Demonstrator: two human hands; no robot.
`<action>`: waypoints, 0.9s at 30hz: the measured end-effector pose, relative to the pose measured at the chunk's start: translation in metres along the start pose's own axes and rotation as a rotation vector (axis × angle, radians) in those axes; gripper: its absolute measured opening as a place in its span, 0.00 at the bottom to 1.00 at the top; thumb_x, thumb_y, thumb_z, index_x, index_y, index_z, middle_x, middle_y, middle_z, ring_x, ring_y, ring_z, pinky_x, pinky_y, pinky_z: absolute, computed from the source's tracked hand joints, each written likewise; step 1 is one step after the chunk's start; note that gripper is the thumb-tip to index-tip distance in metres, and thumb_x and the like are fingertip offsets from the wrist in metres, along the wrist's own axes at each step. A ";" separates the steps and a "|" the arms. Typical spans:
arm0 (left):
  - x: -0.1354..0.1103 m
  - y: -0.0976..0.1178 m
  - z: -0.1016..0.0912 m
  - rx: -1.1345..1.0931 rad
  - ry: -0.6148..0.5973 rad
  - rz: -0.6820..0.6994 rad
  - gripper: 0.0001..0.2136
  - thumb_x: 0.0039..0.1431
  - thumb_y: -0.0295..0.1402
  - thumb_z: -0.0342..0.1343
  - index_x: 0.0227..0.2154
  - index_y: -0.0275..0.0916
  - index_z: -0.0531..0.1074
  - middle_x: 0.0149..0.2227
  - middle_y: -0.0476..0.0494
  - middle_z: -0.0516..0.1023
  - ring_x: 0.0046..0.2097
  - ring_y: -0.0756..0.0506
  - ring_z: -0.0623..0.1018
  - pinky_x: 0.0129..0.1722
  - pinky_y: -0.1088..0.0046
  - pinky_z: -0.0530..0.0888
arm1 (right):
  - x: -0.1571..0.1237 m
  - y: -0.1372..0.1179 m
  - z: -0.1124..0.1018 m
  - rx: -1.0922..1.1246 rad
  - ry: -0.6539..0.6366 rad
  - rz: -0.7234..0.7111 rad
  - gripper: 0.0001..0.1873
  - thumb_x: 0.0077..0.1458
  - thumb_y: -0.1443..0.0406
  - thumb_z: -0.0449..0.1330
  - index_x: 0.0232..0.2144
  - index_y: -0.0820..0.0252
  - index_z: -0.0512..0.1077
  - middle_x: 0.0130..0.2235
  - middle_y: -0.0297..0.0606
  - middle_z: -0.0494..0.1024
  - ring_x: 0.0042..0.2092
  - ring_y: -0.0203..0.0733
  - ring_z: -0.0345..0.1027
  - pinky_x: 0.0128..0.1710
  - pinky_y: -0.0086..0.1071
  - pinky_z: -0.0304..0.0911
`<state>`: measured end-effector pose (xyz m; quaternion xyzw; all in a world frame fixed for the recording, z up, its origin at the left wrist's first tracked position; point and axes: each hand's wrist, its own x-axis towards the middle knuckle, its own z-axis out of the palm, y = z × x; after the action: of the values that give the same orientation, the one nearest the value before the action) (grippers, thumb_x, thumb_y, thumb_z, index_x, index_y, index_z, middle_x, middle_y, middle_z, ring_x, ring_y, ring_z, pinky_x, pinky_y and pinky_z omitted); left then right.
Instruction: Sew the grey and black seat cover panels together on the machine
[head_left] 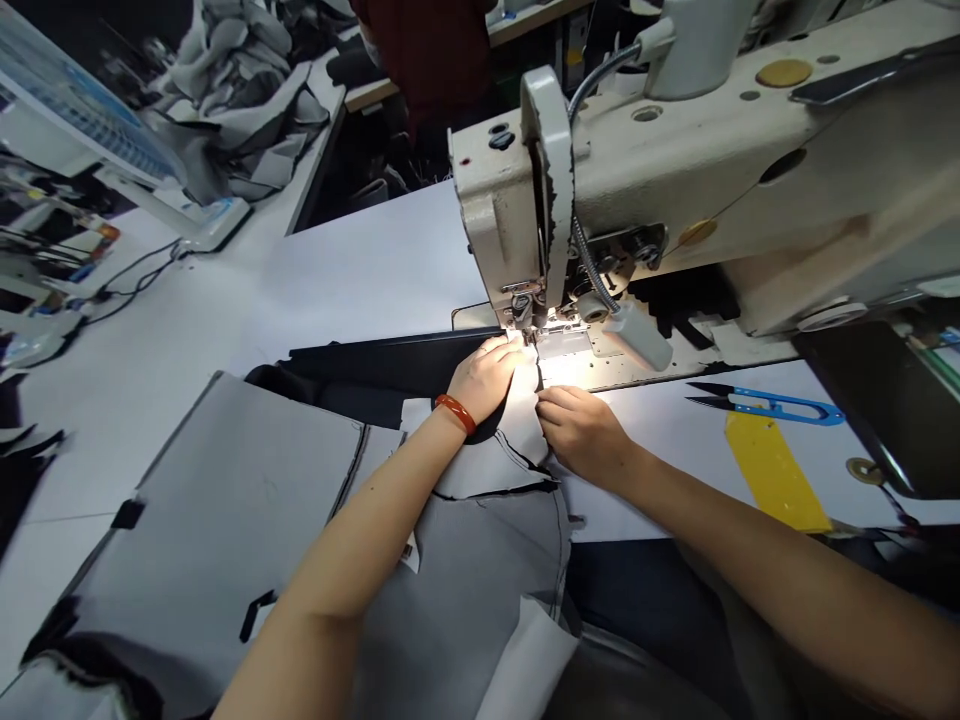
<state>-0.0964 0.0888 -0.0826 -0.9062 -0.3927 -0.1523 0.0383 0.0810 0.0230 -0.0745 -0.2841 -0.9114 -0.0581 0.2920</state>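
A grey fabric panel [247, 520] with black edging lies across the white table, its far end under the presser foot [525, 318] of a cream sewing machine [675, 170]. My left hand [487, 378], with an orange bangle on its wrist, lies flat on the fabric just left of the needle, fingers stretched out. My right hand [577, 425] pinches the fabric's edge right below the needle, fingers pressed together. A small lamp [637, 335] on a flexible arm lights the spot.
Blue thread snips [765, 403] and a yellow strip [772, 470] lie on the table to the right. A pile of grey fabric pieces [240, 100] sits at the far left, beside a white device [82, 130] with cables. A person in dark red [427, 50] stands behind.
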 end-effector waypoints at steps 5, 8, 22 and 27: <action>0.011 -0.007 0.003 0.002 -0.068 -0.002 0.13 0.64 0.29 0.43 0.40 0.33 0.72 0.46 0.40 0.75 0.52 0.45 0.70 0.54 0.65 0.68 | 0.003 0.010 0.002 0.016 -0.081 0.035 0.17 0.53 0.79 0.45 0.22 0.60 0.67 0.27 0.39 0.71 0.33 0.38 0.62 0.37 0.30 0.62; 0.016 -0.006 -0.003 0.040 -0.060 -0.014 0.13 0.64 0.30 0.43 0.39 0.32 0.72 0.44 0.38 0.75 0.50 0.44 0.72 0.52 0.66 0.69 | 0.007 0.016 0.003 -0.007 -0.126 -0.005 0.16 0.53 0.78 0.45 0.22 0.60 0.68 0.27 0.39 0.72 0.33 0.39 0.63 0.37 0.31 0.63; -0.002 -0.002 -0.011 -0.101 0.069 0.132 0.12 0.63 0.29 0.45 0.38 0.37 0.75 0.42 0.44 0.78 0.47 0.48 0.75 0.49 0.72 0.73 | 0.007 0.020 0.010 -0.143 -0.229 -0.001 0.20 0.58 0.78 0.42 0.34 0.64 0.74 0.39 0.45 0.76 0.41 0.40 0.68 0.40 0.30 0.67; 0.005 -0.011 -0.009 -0.121 0.004 0.038 0.12 0.61 0.26 0.47 0.40 0.37 0.75 0.44 0.44 0.77 0.47 0.48 0.76 0.49 0.70 0.73 | 0.031 0.028 0.012 -0.173 -0.313 -0.014 0.17 0.55 0.78 0.46 0.27 0.64 0.74 0.29 0.46 0.74 0.36 0.45 0.66 0.31 0.36 0.64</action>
<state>-0.1035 0.0983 -0.0732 -0.9138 -0.3654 -0.1768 -0.0131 0.0697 0.0647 -0.0679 -0.3074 -0.9393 -0.0932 0.1207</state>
